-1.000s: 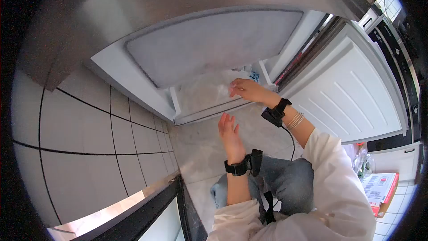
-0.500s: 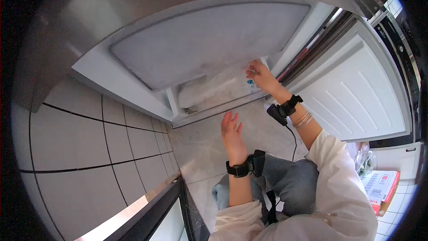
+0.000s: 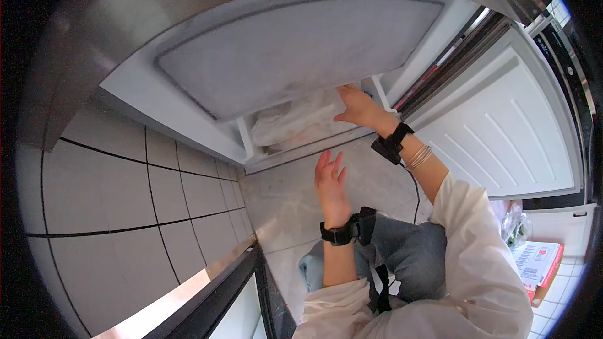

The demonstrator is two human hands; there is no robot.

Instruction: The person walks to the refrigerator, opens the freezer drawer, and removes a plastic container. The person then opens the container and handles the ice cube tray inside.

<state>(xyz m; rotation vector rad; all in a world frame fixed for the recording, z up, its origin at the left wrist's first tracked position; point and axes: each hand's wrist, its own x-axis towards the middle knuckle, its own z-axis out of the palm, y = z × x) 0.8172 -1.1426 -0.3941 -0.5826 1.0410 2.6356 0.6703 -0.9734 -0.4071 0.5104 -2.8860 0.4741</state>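
My right hand point(image 3: 363, 108) reaches into the low white freezer drawer point(image 3: 246, 141), over its right part. Its thumb stands apart from the fingers, and I see nothing held. Beside it in the drawer lie whitish, cloudy plastic bags point(image 3: 286, 122); what is inside them cannot be made out. Whether the fingertips touch a bag is hidden. My left hand point(image 3: 331, 185) hovers in front of the drawer, above the floor, with fingers apart and nothing in it. A black strapped device sits on each wrist.
Above the drawer is a frosted, pale panel point(image 3: 301, 50) of the freezer. The white freezer door point(image 3: 502, 125) stands open at the right. Tiled wall point(image 3: 100, 182) and a black-framed edge point(image 3: 232, 301) lie left. A box with printed paper point(image 3: 539, 262) sits at lower right.
My right hand has moved left and further over the bags, its thumb now spread from the fingers. My left hand has shifted little, its fingers a bit wider apart.
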